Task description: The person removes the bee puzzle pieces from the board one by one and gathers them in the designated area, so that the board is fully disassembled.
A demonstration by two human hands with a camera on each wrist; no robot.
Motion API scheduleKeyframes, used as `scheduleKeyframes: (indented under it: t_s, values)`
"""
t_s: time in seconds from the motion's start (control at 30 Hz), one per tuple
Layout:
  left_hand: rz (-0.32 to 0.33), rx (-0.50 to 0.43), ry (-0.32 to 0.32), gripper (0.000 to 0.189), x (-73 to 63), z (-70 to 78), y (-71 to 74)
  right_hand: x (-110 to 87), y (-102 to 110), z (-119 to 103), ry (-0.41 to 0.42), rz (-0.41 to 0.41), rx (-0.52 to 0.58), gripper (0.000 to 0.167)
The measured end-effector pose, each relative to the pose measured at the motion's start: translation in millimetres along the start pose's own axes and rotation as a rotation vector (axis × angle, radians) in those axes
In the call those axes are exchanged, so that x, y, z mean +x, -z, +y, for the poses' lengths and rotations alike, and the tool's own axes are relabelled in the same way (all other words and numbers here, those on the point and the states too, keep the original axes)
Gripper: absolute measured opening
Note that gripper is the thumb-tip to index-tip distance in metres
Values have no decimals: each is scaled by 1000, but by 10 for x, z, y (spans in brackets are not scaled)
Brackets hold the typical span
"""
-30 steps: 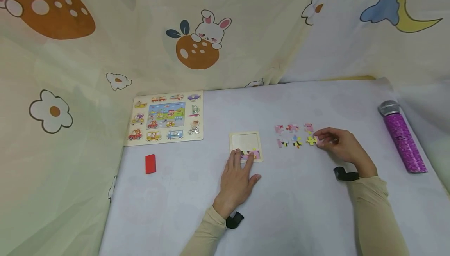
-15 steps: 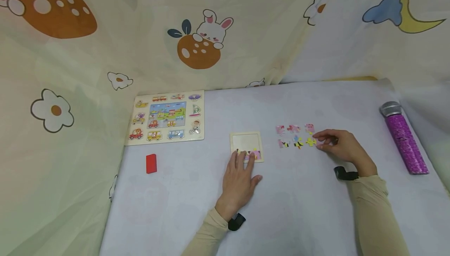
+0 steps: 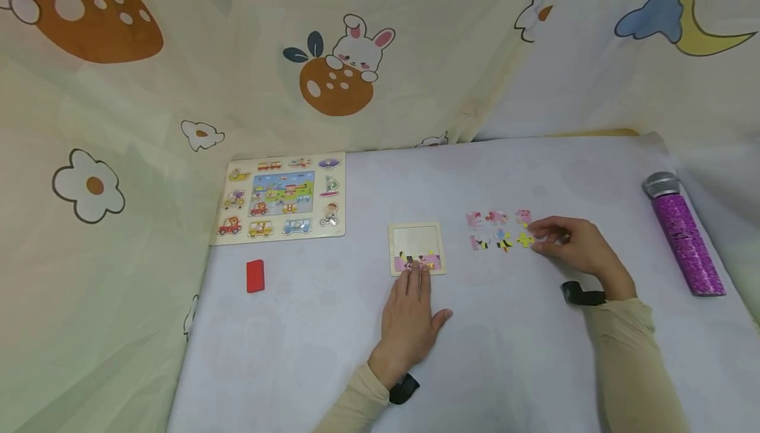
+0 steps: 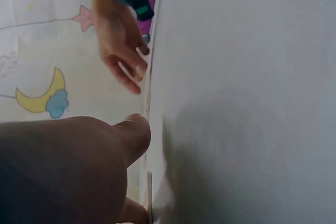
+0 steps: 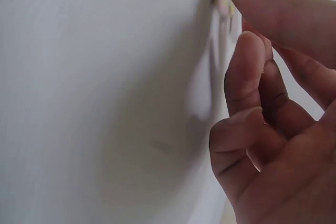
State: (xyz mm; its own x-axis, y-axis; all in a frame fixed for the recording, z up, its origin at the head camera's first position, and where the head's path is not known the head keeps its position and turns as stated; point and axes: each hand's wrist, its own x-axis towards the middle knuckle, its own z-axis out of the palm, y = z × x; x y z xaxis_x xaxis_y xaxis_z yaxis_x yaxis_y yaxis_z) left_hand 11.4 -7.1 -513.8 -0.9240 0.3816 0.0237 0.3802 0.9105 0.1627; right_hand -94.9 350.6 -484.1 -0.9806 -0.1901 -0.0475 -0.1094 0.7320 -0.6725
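The small square puzzle frame (image 3: 442,241) lies mid-table, with a row of pink, yellow and black puzzle pieces (image 3: 435,259) along its near side. My left hand (image 3: 410,317) rests flat with straight fingers, their tips over that near edge. To the right, several loose puzzle pieces (image 3: 503,241) lie in two rows. At the near right end of these, my right hand (image 3: 572,245) has thumb and curled fingers at the edge of a yellow puzzle piece (image 3: 524,239). The right wrist view shows the thumb against a thin yellowish edge; the index fingertip is hidden there.
A larger vehicle picture board (image 3: 338,215) lies at the back left, with a red block (image 3: 255,276) in front of it. A purple glittery microphone (image 3: 689,241) lies at the far right. A printed curtain (image 3: 249,90) hangs behind the table.
My left hand has slid toward me and slightly right, uncovering more of the filled row. My right hand stays by the yellow piece, its fingers shifting only slightly.
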Motion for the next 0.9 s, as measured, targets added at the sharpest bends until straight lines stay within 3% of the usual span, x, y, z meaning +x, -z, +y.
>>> scheduleKeyframes:
  t_s: [0.13,0.27,0.47,0.73,0.9]
  values:
    - [10,36,-15,90,-35,35,-7,67,-94,-132,78,36,41,29]
    - [27,57,-17,90,-39,46,-17,191,-243,-356,117,8,78,26]
    - [22,61,-17,91,-44,58,-35,424,-549,-708,181,-74,92,24]
    - [-88,67,18,95,-95,119,-1,660,-956,-1125,264,-219,110,22]
    - [-59,82,17,93,-117,128,-19,737,-1164,-1345,268,-341,129,25]
